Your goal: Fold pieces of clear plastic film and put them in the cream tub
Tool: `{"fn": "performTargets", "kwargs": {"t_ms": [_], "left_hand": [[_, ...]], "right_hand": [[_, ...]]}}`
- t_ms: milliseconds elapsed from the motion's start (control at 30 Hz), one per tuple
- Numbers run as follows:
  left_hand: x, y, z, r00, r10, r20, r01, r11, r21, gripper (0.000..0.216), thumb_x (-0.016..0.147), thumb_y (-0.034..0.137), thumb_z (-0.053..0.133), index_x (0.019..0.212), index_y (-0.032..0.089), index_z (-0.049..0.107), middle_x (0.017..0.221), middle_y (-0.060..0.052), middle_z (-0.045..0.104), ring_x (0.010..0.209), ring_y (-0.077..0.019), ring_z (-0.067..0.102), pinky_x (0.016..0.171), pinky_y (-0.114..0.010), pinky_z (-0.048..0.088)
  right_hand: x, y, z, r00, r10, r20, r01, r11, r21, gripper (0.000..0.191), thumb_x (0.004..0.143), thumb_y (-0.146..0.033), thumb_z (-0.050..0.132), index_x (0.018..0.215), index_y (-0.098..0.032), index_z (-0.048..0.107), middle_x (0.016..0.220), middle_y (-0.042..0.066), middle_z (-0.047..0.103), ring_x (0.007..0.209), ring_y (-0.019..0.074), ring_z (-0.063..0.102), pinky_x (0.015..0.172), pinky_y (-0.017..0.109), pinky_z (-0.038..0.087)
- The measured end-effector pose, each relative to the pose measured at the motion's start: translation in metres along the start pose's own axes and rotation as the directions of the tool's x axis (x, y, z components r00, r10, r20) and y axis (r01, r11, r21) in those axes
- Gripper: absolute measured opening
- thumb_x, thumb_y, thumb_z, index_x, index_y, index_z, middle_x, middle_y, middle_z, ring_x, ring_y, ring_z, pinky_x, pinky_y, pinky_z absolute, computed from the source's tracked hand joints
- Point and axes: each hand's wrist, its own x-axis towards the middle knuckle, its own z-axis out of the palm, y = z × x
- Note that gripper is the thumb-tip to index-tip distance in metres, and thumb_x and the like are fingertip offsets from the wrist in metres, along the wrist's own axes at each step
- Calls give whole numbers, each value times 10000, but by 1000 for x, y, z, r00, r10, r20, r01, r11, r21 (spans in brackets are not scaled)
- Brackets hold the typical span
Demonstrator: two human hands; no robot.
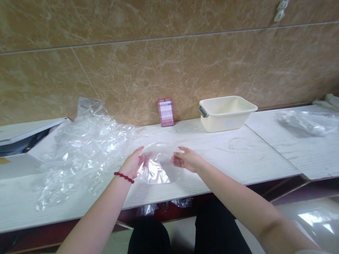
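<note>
A clear plastic bag (155,171) lies on the white wood-grain table between my hands, its surface glinting. My left hand (133,163), with a red bead bracelet at the wrist, is closed on the bag's left side; its fingertips show pinkish through the film. At the bag's right edge is my right hand (187,159), its fingers half bent and the thumb apart from them. Whether the right fingertips touch the thin film is hard to see. Just left of my left hand spreads a large heap of crumpled clear plastic bags (87,152).
A cream plastic bin (227,120) with a grey handle stands back right. A phone (166,112) leans against the marbled wall. At far left is a white box (6,166) with dark contents. More clear plastic (312,122) lies far right. The table's front edge (229,188) runs above my knees.
</note>
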Motion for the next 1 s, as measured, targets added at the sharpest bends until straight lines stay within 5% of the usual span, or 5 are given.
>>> {"fn": "performTargets", "kwargs": {"t_ms": [167, 333, 500, 733, 1000], "left_hand": [[-23, -17, -4, 989, -99, 111, 114, 984, -135, 548, 721, 230, 555, 1188, 247, 268, 810, -33, 596, 696, -140, 611, 661, -292, 490], [-52, -29, -12, 968, -67, 244, 55, 997, 57, 771, 622, 62, 632, 1242, 277, 228, 835, -40, 607, 764, -117, 600, 739, -246, 447], [-61, -33, -15, 959, -118, 256, 82, 986, 147, 437, 644, 117, 625, 1045, 182, 462, 816, -53, 616, 791, -94, 584, 728, -168, 431], [-43, -2, -6, 974, -110, 196, 111, 994, 4, 253, 725, 104, 503, 955, 208, 493, 689, -17, 609, 615, -95, 598, 543, -175, 476], [-5, 38, 20, 979, -16, 205, 59, 977, -206, 187, 757, 52, 393, 748, 116, 569, 625, -33, 598, 541, -88, 569, 503, -170, 479]], "right_hand": [[-8, 6, -9, 998, -10, -69, 5, 997, -80, 588, 798, -172, 389, 1279, -196, 52, 636, 5, 592, 523, 113, 587, 560, 294, 479], [-33, 3, -27, 937, -148, 315, 258, 903, -344, 493, 708, -118, 415, 1173, -275, 371, 1002, 50, 577, 794, 136, 592, 682, 326, 478], [-44, 6, -34, 762, -347, 546, 646, 364, -671, 340, 728, -104, 390, 972, -255, 571, 1006, 15, 577, 924, 139, 530, 806, 336, 414], [-36, -22, -16, 555, -689, 465, 432, -239, -870, 201, 733, -366, 516, 809, -219, 629, 885, 91, 514, 892, 197, 467, 805, 380, 362], [-13, -74, 9, 573, -623, 532, 677, -7, -736, 186, 795, -316, 409, 831, -208, 557, 925, 42, 561, 865, 146, 519, 696, 275, 441]]}}
